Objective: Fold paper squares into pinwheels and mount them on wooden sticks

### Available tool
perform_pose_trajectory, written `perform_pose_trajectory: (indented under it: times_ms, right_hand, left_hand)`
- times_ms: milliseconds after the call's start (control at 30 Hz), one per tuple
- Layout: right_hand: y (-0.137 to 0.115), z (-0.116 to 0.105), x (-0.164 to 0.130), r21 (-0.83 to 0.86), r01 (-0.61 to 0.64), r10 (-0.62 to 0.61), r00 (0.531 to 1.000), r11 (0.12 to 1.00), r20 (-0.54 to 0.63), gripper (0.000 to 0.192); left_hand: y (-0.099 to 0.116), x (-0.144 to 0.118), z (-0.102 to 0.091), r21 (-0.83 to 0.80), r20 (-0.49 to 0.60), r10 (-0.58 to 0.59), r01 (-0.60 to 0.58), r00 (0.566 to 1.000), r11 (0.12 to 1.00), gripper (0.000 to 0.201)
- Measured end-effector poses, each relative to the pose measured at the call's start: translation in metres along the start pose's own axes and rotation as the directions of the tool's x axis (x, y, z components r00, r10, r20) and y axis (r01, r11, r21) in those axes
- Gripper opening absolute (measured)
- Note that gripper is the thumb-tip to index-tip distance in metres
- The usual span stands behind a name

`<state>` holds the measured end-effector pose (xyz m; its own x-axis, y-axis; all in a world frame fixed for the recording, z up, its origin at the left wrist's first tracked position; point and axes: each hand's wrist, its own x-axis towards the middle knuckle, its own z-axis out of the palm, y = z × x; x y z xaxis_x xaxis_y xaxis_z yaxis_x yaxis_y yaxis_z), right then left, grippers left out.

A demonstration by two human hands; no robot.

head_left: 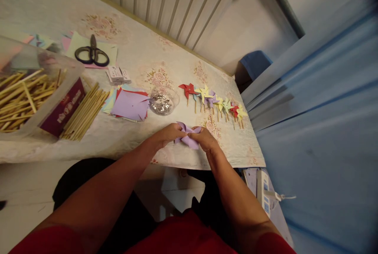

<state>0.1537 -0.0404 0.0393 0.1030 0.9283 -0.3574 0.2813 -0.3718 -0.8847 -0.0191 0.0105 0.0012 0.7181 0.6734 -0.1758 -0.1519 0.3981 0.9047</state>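
From the head view, the left hand (168, 132) and right hand (205, 139) both pinch a purple paper pinwheel (187, 136) near the table's (130, 143) front edge. Just behind it sits a clear bowl of sequins (163, 101); finished pinwheels (214, 102) line up right of the bowl, purple paper squares (130, 105) left.

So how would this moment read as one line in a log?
left hand: holds purple pinwheel | right hand: holds same pinwheel | nearby: dish, paper squares, finished pinwheels, sticks
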Motion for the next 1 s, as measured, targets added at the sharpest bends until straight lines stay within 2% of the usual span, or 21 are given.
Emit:
perform_pose_trajectory:
  times_ms: [100,200,333,500,700,867,1000]
  right_hand:
    - [0.003,0.004,0.001,0.172,0.025,-0.019,0.999,0.985,-0.037,0.019]
    - [0.003,0.01,0.003,0.323,0.074,-0.02,0.986,0.944,-0.166,0.02]
    - [-0.002,0.022,0.005,0.429,0.15,-0.002,0.945,0.891,-0.326,0.019]
    - [-0.01,0.034,0.01,0.486,0.22,-0.005,0.914,0.846,-0.405,0.02]
    - [-0.002,0.042,0.016,0.432,0.218,0.018,0.877,0.875,-0.48,0.021]
    - [0.01,0.051,0.019,0.409,0.189,0.023,0.888,0.893,-0.46,0.023]
    - [0.01,0.058,0.019,0.423,0.182,0.024,0.899,0.888,-0.438,0.023]
  left_hand:
    - [-0.002,0.0,0.001,-0.227,0.009,-0.011,0.013,1.0,0.974,0.029]
    - [-0.002,0.002,0.003,-0.46,-0.002,-0.036,0.031,0.999,0.888,0.041]
    - [-0.002,0.006,0.005,-0.613,-0.022,-0.119,0.081,0.993,0.786,0.046]
    - [-0.006,0.008,0.007,-0.646,-0.115,-0.178,0.062,0.977,0.761,0.045]
    - [-0.01,0.008,0.016,-0.638,-0.17,-0.104,-0.029,0.98,0.769,0.028]
    - [-0.008,0.007,0.023,-0.605,-0.249,-0.01,-0.147,0.969,0.782,0.028]
    - [-0.006,0.007,0.024,-0.561,-0.326,-0.011,-0.184,0.945,0.807,0.024]
